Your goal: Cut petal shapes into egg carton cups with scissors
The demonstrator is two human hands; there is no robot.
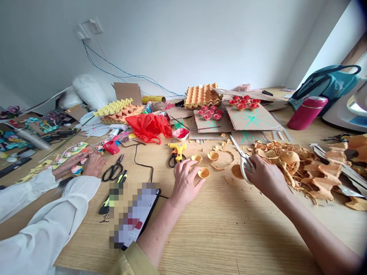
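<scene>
Currently, your R hand (pixel 262 175) is clamped on scissors (pixel 243 156), blades pointing away, prob. for safety; L hand (pixel 185 183) nears cup (pixel 203 173), prob. to steady it, grip unclear.

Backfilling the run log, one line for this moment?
left hand: at orange cup, grip unclear | right hand: holding white-handled scissors | red flowers: on cardboard

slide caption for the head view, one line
Left hand at a small orange cup, right hand holding white-handled scissors, red egg-carton flowers behind.
</scene>
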